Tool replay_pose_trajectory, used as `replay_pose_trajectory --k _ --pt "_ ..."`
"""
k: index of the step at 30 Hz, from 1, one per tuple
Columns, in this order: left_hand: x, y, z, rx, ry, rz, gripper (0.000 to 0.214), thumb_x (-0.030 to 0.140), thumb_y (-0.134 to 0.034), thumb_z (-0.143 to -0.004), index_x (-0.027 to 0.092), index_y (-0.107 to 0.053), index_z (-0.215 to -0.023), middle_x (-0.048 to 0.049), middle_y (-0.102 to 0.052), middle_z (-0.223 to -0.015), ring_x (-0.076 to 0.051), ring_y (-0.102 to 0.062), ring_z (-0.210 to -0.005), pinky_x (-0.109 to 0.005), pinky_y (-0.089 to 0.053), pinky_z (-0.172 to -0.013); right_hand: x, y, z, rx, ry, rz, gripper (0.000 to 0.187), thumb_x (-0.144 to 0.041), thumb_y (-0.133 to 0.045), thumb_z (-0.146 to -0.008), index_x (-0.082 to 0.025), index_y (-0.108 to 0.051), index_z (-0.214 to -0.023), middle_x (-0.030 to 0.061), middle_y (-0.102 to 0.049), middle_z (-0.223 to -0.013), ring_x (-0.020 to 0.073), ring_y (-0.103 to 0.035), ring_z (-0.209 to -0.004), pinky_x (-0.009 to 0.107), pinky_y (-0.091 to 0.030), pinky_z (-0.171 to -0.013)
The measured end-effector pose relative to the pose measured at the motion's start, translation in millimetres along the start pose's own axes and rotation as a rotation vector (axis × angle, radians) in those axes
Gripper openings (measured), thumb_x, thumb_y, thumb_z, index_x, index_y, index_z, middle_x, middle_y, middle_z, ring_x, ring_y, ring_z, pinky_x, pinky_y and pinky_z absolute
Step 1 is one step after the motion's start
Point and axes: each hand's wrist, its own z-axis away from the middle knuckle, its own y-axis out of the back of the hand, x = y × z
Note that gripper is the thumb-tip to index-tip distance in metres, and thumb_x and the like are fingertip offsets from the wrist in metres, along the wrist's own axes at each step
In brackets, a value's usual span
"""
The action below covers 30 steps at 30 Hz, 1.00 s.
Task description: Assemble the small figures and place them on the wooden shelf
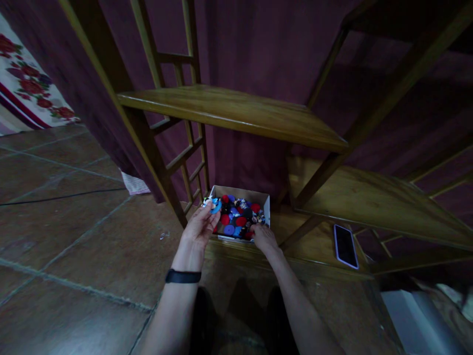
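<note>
Held up over the left end of an open cardboard box (268, 209) is a small figurine (215, 205) with a round blue base. My left hand (201, 223), wearing a black band at the wrist, is closed on it with thumb and fingers. Inside the box lie several small figures and round discs in red, purple, blue and black, such as a purple disc (229, 230) and a red disc (241, 221). My right hand (263, 237) reaches into the box's front right corner, its fingers curled down among the pieces. Whatever they grip is hidden.
The box stands at the foot of a wooden shelf unit, under a shelf board (229, 111). A phone (346, 246) lies on the lower board to the right. Dark red curtain (251, 49) hangs behind. On the tiled floor, a black cable (74, 193) runs at left.
</note>
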Motion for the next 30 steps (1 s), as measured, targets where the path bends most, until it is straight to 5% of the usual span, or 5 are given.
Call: replay_pose_trajectory --k 7,15,20,24,30 --pt "3.7 -2.8 1.7 0.035 0.037 0.027 0.006 0.012 -0.059 -0.074 0.013 -0.061 -0.079 -0.0040 -0.064 -0.069 -0.011 -0.062 -0.065 -0.021 -0.052 -0.061 0.1 -9.8 -17.0 0.089 0.021 -0.292 0.022 -0.015 -0.055 -0.070 -0.027 -0.064 -0.086 0.0001 -0.064 -0.090 0.0159 -0.058 -0.083 0.026 -0.043 -0.073" --pt "5.4 -2.9 2.8 0.017 0.034 0.041 0.005 0.011 -0.057 -0.075 0.012 -0.061 -0.078 -0.0045 -0.064 -0.069 -0.011 -0.061 -0.065 -0.021 -0.053 -0.061 15.3 6.1 -23.0 0.346 -0.102 -0.290 0.016 -0.022 -0.051 -0.073 -0.023 -0.059 -0.087 0.0014 -0.058 -0.090 0.0143 -0.054 -0.081 0.026 -0.041 -0.074" --pt "2.2 0.1 -2.7 -0.029 0.016 0.003 0.005 0.009 -0.059 -0.073 0.011 -0.061 -0.077 -0.0057 -0.065 -0.072 -0.012 -0.062 -0.066 -0.024 -0.053 -0.063 23.1 9.6 -19.5 0.217 -0.132 -0.300 0.014 -0.025 -0.052 -0.073 -0.024 -0.061 -0.084 0.0003 -0.059 -0.083 0.0143 -0.055 -0.079 0.027 -0.041 -0.073" --pt "-7.3 -1.9 -3.3 -0.050 -0.024 -0.107 0.008 0.004 -0.063 -0.067 0.008 -0.060 -0.072 -0.0068 -0.065 -0.073 -0.014 -0.063 -0.066 -0.026 -0.054 -0.062 11.0 17.4 -12.9 0.257 -0.052 -0.381 0.018 -0.026 -0.051 -0.076 -0.024 -0.061 -0.091 0.0025 -0.057 -0.096 0.0146 -0.055 -0.085 0.028 -0.041 -0.077" --pt "-36.6 -8.1 4.2 -0.094 -0.076 -0.397 0.026 0.006 -0.073 -0.053 0.011 -0.058 -0.074 -0.0021 -0.064 -0.069 -0.011 -0.061 -0.059 -0.024 -0.053 -0.057 -29.5 35.3 -3.4 0.204 0.207 -0.892 0.032 -0.032 -0.054 -0.075 -0.025 -0.055 -0.106 0.0019 -0.059 -0.104 0.0138 -0.057 -0.086 0.027 -0.045 -0.076"
